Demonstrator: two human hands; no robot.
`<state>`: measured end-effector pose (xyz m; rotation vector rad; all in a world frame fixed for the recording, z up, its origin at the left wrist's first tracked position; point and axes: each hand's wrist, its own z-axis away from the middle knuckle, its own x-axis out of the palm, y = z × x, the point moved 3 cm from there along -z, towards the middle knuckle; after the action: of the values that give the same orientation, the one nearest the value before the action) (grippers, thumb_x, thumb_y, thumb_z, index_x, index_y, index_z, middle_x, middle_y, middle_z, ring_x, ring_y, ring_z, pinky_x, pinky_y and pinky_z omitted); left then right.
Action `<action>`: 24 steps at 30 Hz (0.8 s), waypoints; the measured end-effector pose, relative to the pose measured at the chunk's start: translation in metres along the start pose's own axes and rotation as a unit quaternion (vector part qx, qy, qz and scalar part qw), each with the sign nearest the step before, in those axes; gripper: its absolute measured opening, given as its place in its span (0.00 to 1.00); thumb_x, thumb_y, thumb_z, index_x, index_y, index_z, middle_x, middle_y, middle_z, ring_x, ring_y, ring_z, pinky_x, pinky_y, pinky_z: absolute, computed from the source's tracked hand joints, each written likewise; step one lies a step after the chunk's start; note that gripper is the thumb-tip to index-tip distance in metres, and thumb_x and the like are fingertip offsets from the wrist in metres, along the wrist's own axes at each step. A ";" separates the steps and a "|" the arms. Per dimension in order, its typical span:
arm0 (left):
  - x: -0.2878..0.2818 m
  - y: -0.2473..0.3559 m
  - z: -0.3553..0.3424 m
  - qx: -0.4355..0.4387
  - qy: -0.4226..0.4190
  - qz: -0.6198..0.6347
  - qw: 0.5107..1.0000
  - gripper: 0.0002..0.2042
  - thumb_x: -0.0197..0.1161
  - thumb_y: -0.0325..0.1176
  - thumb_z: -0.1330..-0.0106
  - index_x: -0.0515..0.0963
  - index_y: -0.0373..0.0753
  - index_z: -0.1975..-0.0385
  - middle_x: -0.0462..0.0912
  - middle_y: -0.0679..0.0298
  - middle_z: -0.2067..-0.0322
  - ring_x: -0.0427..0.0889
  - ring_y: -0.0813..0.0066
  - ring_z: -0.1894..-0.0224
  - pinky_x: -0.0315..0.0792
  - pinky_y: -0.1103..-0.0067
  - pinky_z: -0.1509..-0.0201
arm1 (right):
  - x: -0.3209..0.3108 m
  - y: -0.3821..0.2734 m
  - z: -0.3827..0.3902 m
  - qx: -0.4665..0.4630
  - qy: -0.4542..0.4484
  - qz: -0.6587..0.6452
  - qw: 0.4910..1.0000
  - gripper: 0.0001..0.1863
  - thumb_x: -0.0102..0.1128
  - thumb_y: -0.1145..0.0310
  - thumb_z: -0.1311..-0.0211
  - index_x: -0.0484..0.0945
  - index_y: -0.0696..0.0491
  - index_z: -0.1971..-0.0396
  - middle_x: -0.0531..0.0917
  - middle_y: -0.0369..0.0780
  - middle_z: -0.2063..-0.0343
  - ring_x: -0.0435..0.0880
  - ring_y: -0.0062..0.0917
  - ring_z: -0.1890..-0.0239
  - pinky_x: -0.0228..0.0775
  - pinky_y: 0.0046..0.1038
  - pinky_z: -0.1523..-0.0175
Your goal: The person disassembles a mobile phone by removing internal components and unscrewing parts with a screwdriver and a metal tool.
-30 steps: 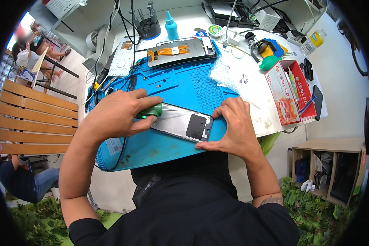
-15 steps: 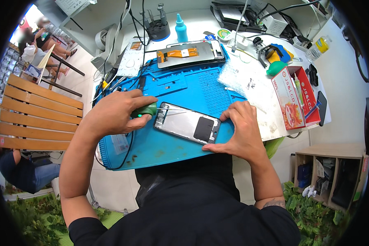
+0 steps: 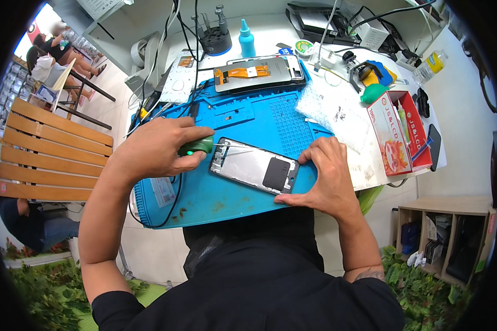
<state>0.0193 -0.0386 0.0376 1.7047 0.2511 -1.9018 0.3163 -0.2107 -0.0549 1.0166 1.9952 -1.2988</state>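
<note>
A phone frame [image 3: 250, 161] is laid at a slant on the blue mat [image 3: 215, 207] on the worktop [image 3: 364, 174]. Its right end is pinched across the width by the right hand [image 3: 327, 171], fingers and thumb clamped on opposite edges. A green-handled tool [image 3: 197, 145] is gripped by the left hand [image 3: 163, 146], fingers closed on the handle. The thin shaft is aimed over the frame's upper edge; whether it touches cannot be told. Probably the shaft is best held shallow and lightly pressed, with the frame braced flat and the right fingers out of its line. Printed lettering is borne by a red-and-white box [image 3: 382, 132] and dark handwriting by a bubble-wrap bag [image 3: 328, 107]; the print on a white label [image 3: 163, 190] is too small to be read.
</note>
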 end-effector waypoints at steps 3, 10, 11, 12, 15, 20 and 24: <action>0.002 0.006 -0.002 -0.002 -0.002 0.000 1.000 0.24 0.73 0.43 0.28 0.89 0.44 0.34 0.89 0.53 0.57 0.91 0.47 0.61 0.84 0.59 0.53 | 0.000 -0.001 -0.001 0.000 -0.003 0.000 1.000 0.42 0.98 0.38 0.65 0.83 0.53 0.61 0.77 0.38 0.59 0.75 0.39 0.50 0.65 0.42 0.39; 0.010 0.027 -0.017 0.011 -0.013 0.011 1.000 0.24 0.72 0.43 0.27 0.88 0.44 0.33 0.89 0.53 0.56 0.91 0.47 0.60 0.85 0.59 0.53 | 0.000 -0.001 0.000 -0.002 0.001 0.002 1.000 0.42 0.97 0.37 0.65 0.83 0.53 0.61 0.77 0.39 0.59 0.75 0.39 0.50 0.65 0.43 0.39; 0.007 0.022 -0.012 -0.008 -0.019 0.008 1.000 0.24 0.72 0.43 0.27 0.88 0.44 0.33 0.89 0.53 0.56 0.92 0.47 0.59 0.85 0.59 0.51 | 0.001 0.000 0.000 -0.003 0.001 0.003 1.000 0.42 0.97 0.37 0.65 0.83 0.53 0.61 0.77 0.39 0.59 0.75 0.39 0.50 0.65 0.43 0.39; 0.005 0.015 -0.005 -0.013 -0.009 0.005 1.000 0.24 0.73 0.43 0.27 0.89 0.44 0.33 0.90 0.53 0.55 0.92 0.48 0.59 0.85 0.59 0.51 | 0.000 0.000 0.000 -0.003 0.002 0.003 1.000 0.42 0.97 0.37 0.65 0.83 0.53 0.61 0.77 0.39 0.59 0.75 0.39 0.50 0.65 0.43 0.39; 0.000 -0.007 0.014 -0.027 0.022 -0.002 0.999 0.24 0.73 0.43 0.28 0.89 0.44 0.34 0.90 0.52 0.54 0.92 0.49 0.59 0.85 0.60 0.50 | 0.001 0.000 0.000 -0.005 0.005 0.004 1.000 0.42 0.97 0.36 0.64 0.83 0.53 0.61 0.77 0.39 0.59 0.75 0.39 0.50 0.65 0.43 0.39; 0.004 0.003 0.003 0.000 0.016 0.004 1.000 0.24 0.72 0.44 0.28 0.89 0.44 0.34 0.89 0.53 0.56 0.91 0.48 0.61 0.85 0.59 0.52 | 0.000 0.000 0.001 -0.003 0.002 0.006 1.000 0.42 0.97 0.36 0.64 0.83 0.53 0.61 0.77 0.38 0.59 0.75 0.39 0.51 0.65 0.43 0.40; 0.018 0.037 -0.025 0.039 -0.008 0.006 0.999 0.23 0.72 0.44 0.27 0.88 0.46 0.34 0.90 0.54 0.55 0.92 0.47 0.61 0.86 0.58 0.54 | 0.000 -0.001 -0.001 -0.004 0.002 0.004 1.000 0.42 0.97 0.36 0.64 0.83 0.53 0.62 0.77 0.38 0.59 0.76 0.39 0.51 0.65 0.42 0.40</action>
<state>0.0594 -0.0615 0.0246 1.7366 0.1627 -1.9380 0.3153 -0.2103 -0.0536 1.0237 1.9961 -1.2839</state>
